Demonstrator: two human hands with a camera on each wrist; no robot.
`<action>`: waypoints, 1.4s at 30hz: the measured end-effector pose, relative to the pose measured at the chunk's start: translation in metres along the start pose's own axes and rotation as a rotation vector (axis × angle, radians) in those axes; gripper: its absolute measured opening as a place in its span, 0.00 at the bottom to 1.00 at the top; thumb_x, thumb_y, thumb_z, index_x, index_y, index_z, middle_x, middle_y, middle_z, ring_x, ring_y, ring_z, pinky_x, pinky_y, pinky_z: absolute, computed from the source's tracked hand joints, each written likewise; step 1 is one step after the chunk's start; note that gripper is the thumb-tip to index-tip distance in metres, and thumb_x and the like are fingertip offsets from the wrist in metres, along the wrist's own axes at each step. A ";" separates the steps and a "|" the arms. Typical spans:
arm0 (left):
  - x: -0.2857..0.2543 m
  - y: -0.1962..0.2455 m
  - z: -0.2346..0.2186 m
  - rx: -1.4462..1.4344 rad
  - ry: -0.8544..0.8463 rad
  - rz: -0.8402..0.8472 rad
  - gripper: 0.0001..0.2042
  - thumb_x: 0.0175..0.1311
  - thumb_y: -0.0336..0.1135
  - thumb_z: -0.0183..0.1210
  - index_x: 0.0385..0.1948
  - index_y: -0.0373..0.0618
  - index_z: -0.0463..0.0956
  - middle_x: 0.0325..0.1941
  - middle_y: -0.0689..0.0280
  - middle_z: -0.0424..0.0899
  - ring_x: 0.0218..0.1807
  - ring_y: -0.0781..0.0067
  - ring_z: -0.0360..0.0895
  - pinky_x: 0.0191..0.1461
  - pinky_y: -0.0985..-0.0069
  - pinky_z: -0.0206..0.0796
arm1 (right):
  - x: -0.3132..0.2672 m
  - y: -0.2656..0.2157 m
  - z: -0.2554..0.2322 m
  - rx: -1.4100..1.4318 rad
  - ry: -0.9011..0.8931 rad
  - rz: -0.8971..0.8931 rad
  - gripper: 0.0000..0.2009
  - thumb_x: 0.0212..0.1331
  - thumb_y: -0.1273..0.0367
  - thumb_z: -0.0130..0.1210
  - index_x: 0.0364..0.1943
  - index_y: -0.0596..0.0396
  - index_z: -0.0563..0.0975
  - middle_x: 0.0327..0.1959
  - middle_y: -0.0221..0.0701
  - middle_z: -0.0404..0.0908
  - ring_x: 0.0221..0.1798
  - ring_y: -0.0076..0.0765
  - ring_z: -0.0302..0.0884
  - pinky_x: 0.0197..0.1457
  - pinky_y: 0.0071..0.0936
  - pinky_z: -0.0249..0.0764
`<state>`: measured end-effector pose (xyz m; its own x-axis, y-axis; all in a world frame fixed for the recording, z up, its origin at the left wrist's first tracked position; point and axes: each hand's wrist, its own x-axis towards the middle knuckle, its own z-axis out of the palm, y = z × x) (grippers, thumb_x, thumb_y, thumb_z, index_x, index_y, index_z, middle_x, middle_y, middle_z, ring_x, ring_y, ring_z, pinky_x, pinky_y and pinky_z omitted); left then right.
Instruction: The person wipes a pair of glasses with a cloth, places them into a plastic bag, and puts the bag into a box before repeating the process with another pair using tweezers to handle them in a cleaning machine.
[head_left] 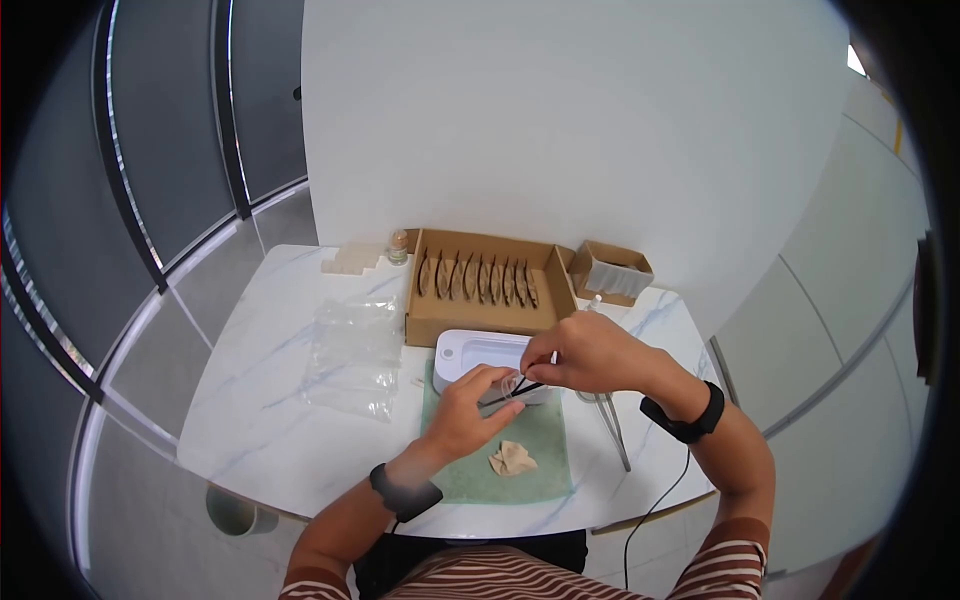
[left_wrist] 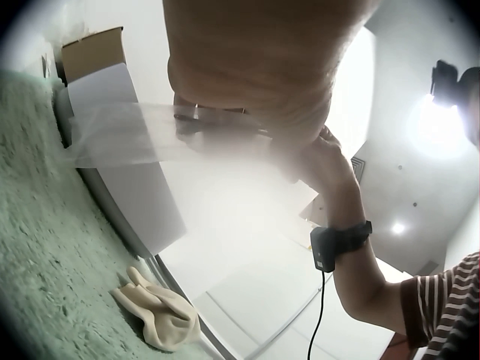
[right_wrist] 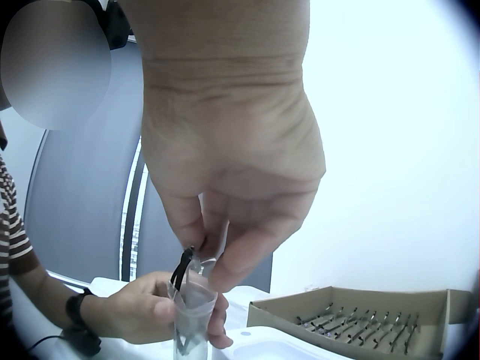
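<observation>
- Striped shirt (head_left: 480, 575) at the near edge of the worktop (head_left: 245, 370), with both forearms reaching over it; each wrist wears a black band.
- Left hand (head_left: 462, 420): fingers and thumb bent round a clear sleeve (right_wrist: 193, 319), which stands roughly upright in the right wrist view.
- Right hand (head_left: 590, 352): thumb and fingertips nearly closed, pinching a thin black piece (right_wrist: 181, 268) at the sleeve's mouth, partly inside it. Its full shape is hidden.
- White tub (head_left: 452, 368) just beyond the hands, at the far part of a green cloth (head_left: 460, 480).
- Crumpled beige cloth (head_left: 513, 459) on the green cloth, nearer the person.
- Metal tool (head_left: 615, 435) with long legs, right of the green cloth.
- Clear bags (head_left: 350, 365) lying flat to the left.
- Open carton (head_left: 470, 328) behind the tub, holding a row of slim, dark-edged items (head_left: 480, 280).
- Small box (head_left: 610, 283) with clear wrap over its side, right of the carton; glass jar (head_left: 398, 248) by its left corner.
</observation>
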<state>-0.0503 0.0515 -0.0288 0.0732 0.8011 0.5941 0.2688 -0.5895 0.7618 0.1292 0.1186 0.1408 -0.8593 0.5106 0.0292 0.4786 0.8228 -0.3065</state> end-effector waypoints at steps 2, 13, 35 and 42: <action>-0.001 0.001 0.001 -0.068 0.034 -0.044 0.20 0.62 0.33 0.68 0.53 0.35 0.77 0.46 0.57 0.83 0.48 0.63 0.82 0.55 0.71 0.72 | 0.010 0.000 0.000 -0.053 0.006 -0.060 0.06 0.58 0.68 0.65 0.36 0.51 0.87 0.28 0.34 0.88 0.29 0.40 0.85 0.35 0.33 0.77; -0.007 -0.014 0.010 -0.480 0.103 -0.214 0.19 0.67 0.30 0.65 0.57 0.34 0.75 0.51 0.63 0.83 0.54 0.75 0.79 0.60 0.74 0.70 | 0.029 -0.009 -0.004 -0.030 0.068 0.025 0.08 0.61 0.65 0.61 0.37 0.50 0.87 0.31 0.35 0.87 0.33 0.44 0.84 0.40 0.38 0.78; -0.003 -0.010 0.017 -0.410 0.005 -0.186 0.17 0.63 0.26 0.66 0.52 0.38 0.73 0.46 0.64 0.82 0.50 0.75 0.80 0.56 0.73 0.73 | -0.020 0.007 0.074 0.251 0.227 0.250 0.22 0.55 0.69 0.70 0.55 0.50 0.78 0.35 0.37 0.88 0.37 0.42 0.87 0.43 0.35 0.80; 0.001 -0.011 0.009 -0.526 0.024 -0.220 0.08 0.71 0.28 0.61 0.47 0.38 0.77 0.43 0.68 0.82 0.45 0.83 0.78 0.51 0.81 0.71 | -0.030 0.011 0.083 0.303 0.368 0.132 0.16 0.57 0.73 0.68 0.50 0.54 0.82 0.35 0.38 0.87 0.35 0.40 0.85 0.43 0.33 0.81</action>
<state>-0.0448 0.0595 -0.0385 0.0462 0.9120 0.4077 -0.2396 -0.3861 0.8908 0.1454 0.0918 0.0576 -0.6480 0.7046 0.2893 0.4579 0.6639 -0.5913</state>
